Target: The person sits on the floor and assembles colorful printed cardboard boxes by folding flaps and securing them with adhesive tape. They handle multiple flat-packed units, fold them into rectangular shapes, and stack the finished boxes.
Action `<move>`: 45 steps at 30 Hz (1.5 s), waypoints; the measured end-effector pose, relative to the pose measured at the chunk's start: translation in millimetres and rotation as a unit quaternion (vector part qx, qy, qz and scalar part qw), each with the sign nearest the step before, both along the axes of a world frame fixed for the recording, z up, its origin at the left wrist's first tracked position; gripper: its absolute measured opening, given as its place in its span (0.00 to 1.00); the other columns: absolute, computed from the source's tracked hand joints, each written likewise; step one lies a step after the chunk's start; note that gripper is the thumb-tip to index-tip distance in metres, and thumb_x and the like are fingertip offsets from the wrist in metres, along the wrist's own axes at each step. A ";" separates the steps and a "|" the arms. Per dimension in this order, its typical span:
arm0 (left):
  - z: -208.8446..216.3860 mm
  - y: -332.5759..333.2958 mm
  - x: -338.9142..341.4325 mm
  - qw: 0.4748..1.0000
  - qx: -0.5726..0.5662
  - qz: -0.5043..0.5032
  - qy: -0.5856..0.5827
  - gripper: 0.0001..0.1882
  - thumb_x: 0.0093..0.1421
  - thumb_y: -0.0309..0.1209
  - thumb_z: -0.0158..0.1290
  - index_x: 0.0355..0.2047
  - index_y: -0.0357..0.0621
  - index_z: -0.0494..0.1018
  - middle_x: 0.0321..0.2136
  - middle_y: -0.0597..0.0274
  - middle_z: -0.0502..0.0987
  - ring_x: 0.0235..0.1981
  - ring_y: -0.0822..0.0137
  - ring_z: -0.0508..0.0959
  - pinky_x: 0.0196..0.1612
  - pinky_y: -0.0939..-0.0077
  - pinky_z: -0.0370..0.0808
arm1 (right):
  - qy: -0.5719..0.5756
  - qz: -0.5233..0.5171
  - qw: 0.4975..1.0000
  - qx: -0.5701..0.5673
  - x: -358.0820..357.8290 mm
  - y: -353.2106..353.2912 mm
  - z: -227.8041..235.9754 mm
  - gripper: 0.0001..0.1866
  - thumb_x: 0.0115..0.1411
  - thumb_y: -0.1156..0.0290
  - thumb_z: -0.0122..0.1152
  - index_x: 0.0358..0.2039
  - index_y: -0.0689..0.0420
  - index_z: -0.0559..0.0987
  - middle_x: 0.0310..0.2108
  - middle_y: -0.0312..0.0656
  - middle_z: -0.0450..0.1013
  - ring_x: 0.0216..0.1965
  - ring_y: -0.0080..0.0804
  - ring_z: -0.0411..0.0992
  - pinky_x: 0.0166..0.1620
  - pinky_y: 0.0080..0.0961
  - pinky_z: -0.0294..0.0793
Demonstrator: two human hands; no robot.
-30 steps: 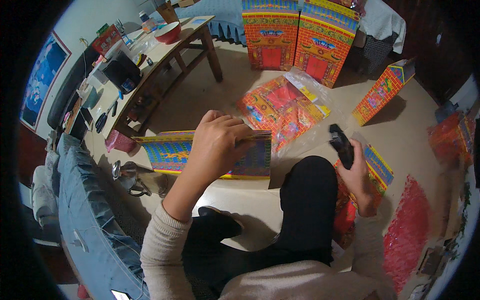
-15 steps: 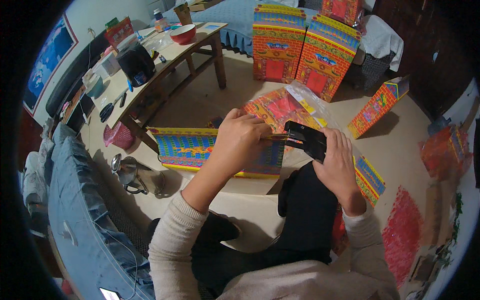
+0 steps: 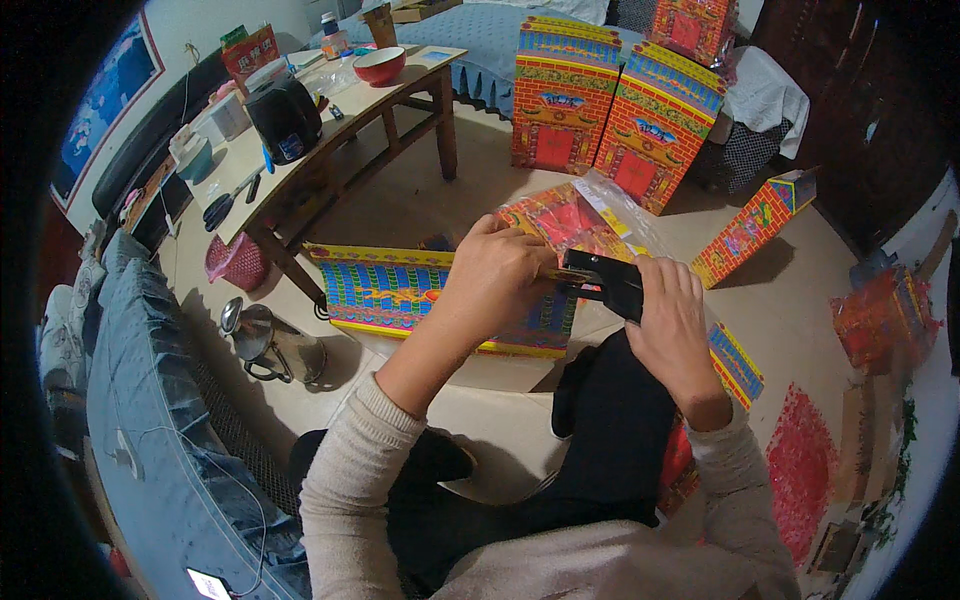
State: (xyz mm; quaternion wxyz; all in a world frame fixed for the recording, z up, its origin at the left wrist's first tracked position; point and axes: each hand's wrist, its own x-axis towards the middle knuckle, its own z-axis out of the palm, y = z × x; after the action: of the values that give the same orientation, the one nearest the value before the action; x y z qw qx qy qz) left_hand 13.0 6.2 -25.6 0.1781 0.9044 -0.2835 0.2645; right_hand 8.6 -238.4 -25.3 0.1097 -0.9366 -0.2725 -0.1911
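Observation:
My right hand [image 3: 672, 312] is closed around a black stapler [image 3: 612, 284], its jaws pointing left. Those jaws meet the right end of a printed cardboard box [image 3: 390, 292] with a blue roof-tile pattern and yellow edges. At that same end, the fingers of my left hand [image 3: 498, 275] pinch the box's upper edge. My left hand covers part of the box, and whether the jaws are pressed together on the card does not show clearly. The box stands in front of my knees.
Tall brick-patterned paper boxes [image 3: 566, 100] stand at the back, and a narrower one [image 3: 752, 228] at the right. A plastic-wrapped printed sheet [image 3: 570, 225] lies beyond my hands. At the left are a wooden table [image 3: 330, 125], a metal kettle [image 3: 275, 345] and a pink basket [image 3: 238, 262].
The stapler has moved slightly left and down, and its jaws now reach the box's end, where my left hand keeps its pinch. The whole view has shifted a little.

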 end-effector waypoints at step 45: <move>20.1 -19.8 -9.4 0.999 -0.032 0.008 0.008 0.07 0.50 0.32 0.63 0.30 0.47 0.79 0.28 0.63 0.80 0.31 0.59 0.77 0.45 0.65 0.68 | 0.304 -0.176 0.878 0.325 30.5 -97.0 -127.8 0.28 0.56 0.57 0.70 0.49 0.59 0.70 0.40 0.50 0.74 0.43 0.40 0.74 0.48 0.34 0.71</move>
State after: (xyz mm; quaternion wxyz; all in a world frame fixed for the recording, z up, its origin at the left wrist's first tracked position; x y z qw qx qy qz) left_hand 3.6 -13.6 -5.5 0.2070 0.9028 -0.2658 0.2672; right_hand 39.1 -335.5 -153.1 0.4494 -0.8930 0.0213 0.0089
